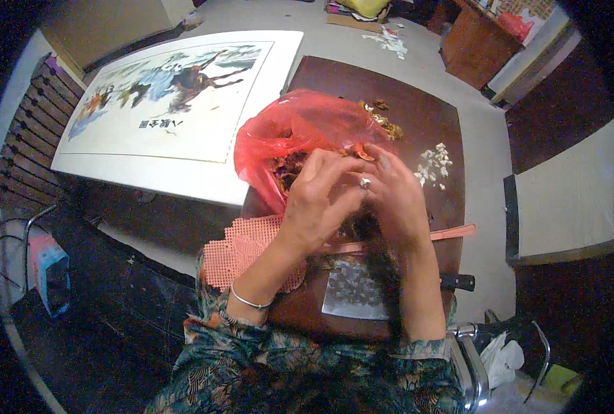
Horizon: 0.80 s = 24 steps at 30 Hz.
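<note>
My left hand (324, 193) and my right hand (397, 193) meet above the table, fingers bent in and fingertips together. A small white piece (365, 183) shows between them, and a small orange-red piece (363, 152) sits at the fingertips; what else they hold is hidden. Just beyond lies an open red plastic bag (279, 127) with dark brown, dried-looking bits inside. Below my hands are a pink fly swatter (241, 252), its handle running right beneath my wrists, and a cleaver (355, 293) with a wide metal blade and black handle, partly covered by my right forearm.
Small white pieces (434, 165) are scattered on the brown table (431, 110) to the right. Brown scraps (390, 127) lie beside the bag. At left stands a white-topped table (183, 148) with a horse picture. A metal chair frame (469, 359) is at lower right.
</note>
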### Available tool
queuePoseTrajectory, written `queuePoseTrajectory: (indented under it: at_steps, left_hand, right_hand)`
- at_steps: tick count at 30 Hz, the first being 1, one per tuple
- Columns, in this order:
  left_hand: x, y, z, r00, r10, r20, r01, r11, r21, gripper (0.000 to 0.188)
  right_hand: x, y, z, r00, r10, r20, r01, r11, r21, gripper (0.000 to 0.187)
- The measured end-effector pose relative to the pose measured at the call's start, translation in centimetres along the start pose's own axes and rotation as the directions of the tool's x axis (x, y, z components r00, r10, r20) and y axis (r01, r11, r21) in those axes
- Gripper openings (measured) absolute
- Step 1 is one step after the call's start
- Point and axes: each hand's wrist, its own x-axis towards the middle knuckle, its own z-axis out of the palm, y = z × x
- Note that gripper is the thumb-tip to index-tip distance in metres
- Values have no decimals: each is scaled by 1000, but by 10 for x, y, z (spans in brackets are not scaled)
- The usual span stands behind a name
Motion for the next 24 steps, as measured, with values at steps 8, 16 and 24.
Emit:
queuePoseTrajectory:
  at_steps: [8,16,24]
  left_hand:
    - [-6,-8,4,999,-4,-52,3,1000,-14,23]
    - [-6,10,5,959,-278,-46,250,913,-322,22]
    - [-11,13,6,911,-395,114,391,748,-537,24]
  right_hand:
    - [-5,-11,15,1000,27,15,-26,997,-70,45]
    - [-6,-10,-12,915,-402,17,346,766,-542,7]
    - [-17,-8,-17,853,-476,214,501,630,-594,12]
